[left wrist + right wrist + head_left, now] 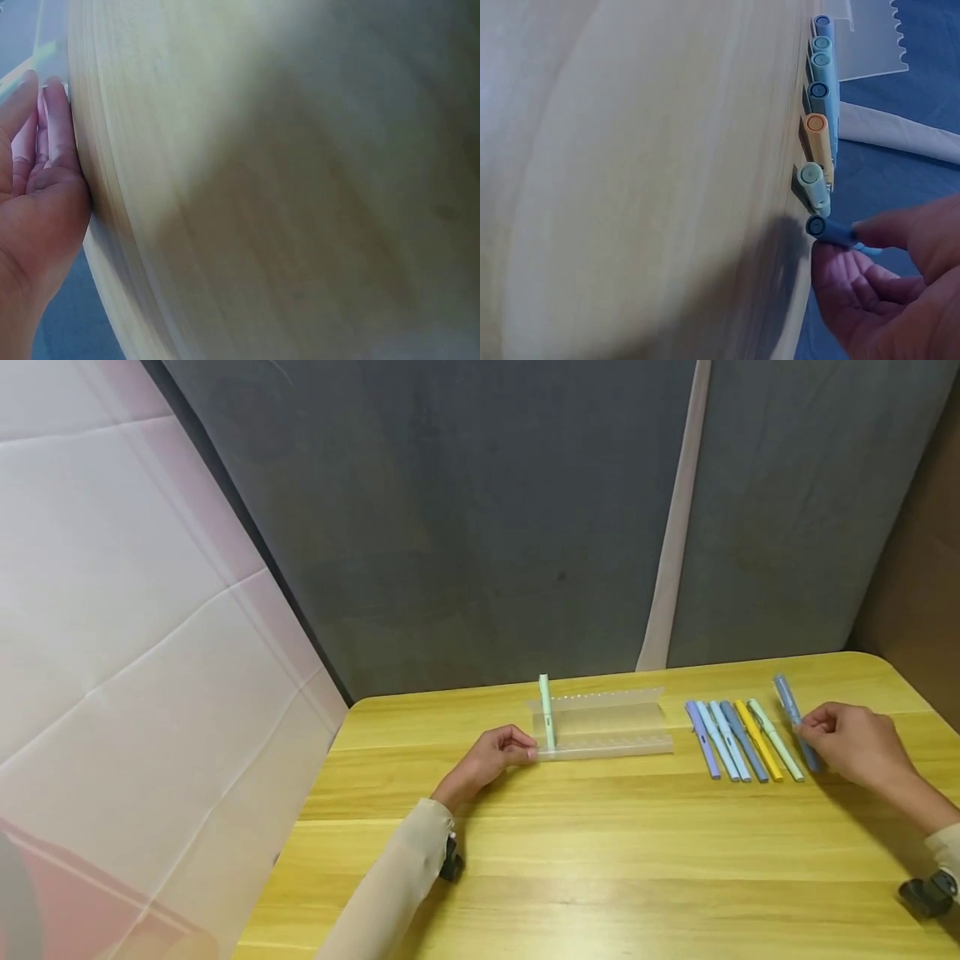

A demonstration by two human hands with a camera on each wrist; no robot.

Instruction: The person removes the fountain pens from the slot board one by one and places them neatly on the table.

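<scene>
Right hand low over the table, fingers curled round a blue pen; thumb and fingertips pinch its lower half, the upper end sticks out past the knuckles, pointing away from the person. Right wrist view confirms it: pen's round end cap shows just above the fingers, barrel between thumb and fingers, close to the wood.

Just to the left of that hand, a row of six pens lying flat, side by side and nearly touching: purple, two pale blue, a darker blue, yellow, pale green. The pale green one is nearest the held pen.

Left hand rests on the table well apart from the right one, fingers loosely bent, tips at the left end of a clear plastic pen rack. Whether the fingertips actually touch the rack cannot be told from the head view; left wrist view is blurred and shows only palm and straightish fingers lying against the wood. It holds nothing.

One mint-green pen sits across the rack at its left end, just beyond the left fingertips. Rack lies between the two hands, nearer the left.

Grey fabric backdrop behind the table
</scene>
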